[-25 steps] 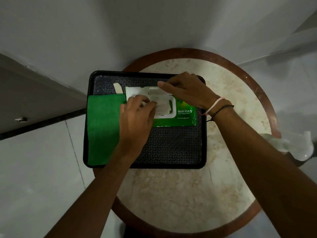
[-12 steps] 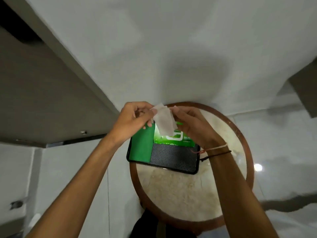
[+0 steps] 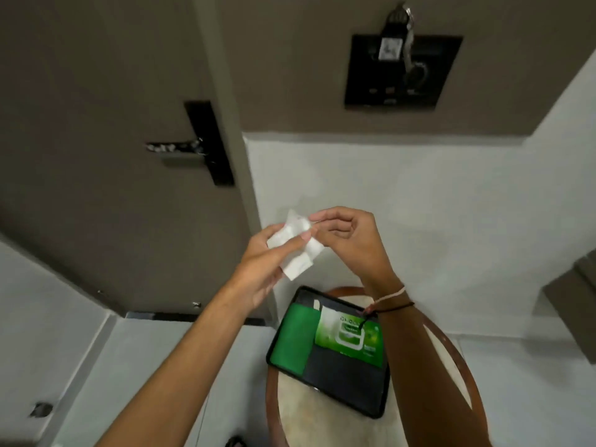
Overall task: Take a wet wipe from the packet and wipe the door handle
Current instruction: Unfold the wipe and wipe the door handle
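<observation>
Both hands are raised in front of the chest with a white wet wipe point(image 3: 295, 245) between them, lifted clear of the counter point(image 3: 338, 427) so that it can be opened out before use. The left hand point(image 3: 267, 262) lies palm-up under the wipe, thumb pressed across its middle, which supports the limp sheet and keeps it from drooping. The right hand point(image 3: 350, 240) pinches the wipe's upper corner between thumb and forefinger, the other fingers curled loosely in; this grip suits peeling a folded layer apart, judging by the pleats that show in the sheet. How far the wipe is unfolded is hard to tell, as the picture is slightly blurred. Both forearms rise from the lower edge of the view and converge, the wrists bent inward toward each other; the right wrist carries two thin bands.

The packet point(image 3: 350, 335) lies below the right hand, on a black tray point(image 3: 351, 396), beside a green cloth point(image 3: 292, 338); it sits there as the source of wipes and is no longer touched. The door handle point(image 3: 172, 146) is above and to the left of the left hand, well apart from it, on a black lock plate point(image 3: 209, 143). The wiping step is judged not yet begun.
</observation>
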Demonstrator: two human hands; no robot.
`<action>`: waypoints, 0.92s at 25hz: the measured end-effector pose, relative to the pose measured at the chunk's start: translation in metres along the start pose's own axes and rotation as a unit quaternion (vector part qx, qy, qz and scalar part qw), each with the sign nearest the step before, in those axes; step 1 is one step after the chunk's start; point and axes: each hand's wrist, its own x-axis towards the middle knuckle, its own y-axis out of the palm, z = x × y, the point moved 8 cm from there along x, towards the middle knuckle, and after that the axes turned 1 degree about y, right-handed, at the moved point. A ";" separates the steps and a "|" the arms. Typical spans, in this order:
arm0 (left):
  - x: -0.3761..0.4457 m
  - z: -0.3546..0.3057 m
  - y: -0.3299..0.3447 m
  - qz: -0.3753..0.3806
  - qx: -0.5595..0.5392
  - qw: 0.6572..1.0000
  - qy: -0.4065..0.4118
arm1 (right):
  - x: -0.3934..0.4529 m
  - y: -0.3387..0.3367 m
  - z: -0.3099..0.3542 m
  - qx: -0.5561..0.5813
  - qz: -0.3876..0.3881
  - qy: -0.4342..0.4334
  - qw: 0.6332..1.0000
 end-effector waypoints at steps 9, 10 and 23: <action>0.014 -0.067 -0.117 0.020 -0.029 0.999 0.007 | 0.001 0.153 -0.040 0.475 -0.012 0.249 0.844; 0.017 -0.073 -0.131 0.021 0.008 1.000 0.013 | -0.001 0.175 -0.047 0.483 -0.024 0.263 0.835; 0.067 -0.255 -0.248 -0.137 0.522 0.700 0.468 | 0.041 0.253 -0.056 0.467 -0.322 0.247 0.786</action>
